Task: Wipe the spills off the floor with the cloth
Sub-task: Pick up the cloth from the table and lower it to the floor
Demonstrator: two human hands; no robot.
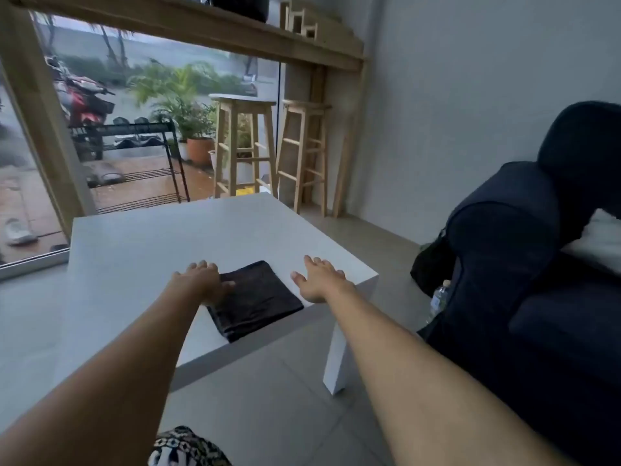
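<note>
A dark folded cloth (257,299) lies on the low white table (141,243), near its front right corner. My left hand (201,280) rests palm down at the cloth's left edge, thumb touching the fabric, fingers spread. To the right of the cloth my right hand (319,279) hovers flat and open above the table's corner, holding nothing. The grey tiled floor (268,405) shows below the table; I see no spill on it from here.
A dark blue sofa (524,297) stands at the right, with a plastic bottle (438,299) and a black bag (428,264) beside its arm. Two wooden stools (245,146) stand under a wooden counter at the back. A black wire rack (141,163) stands outside the glass.
</note>
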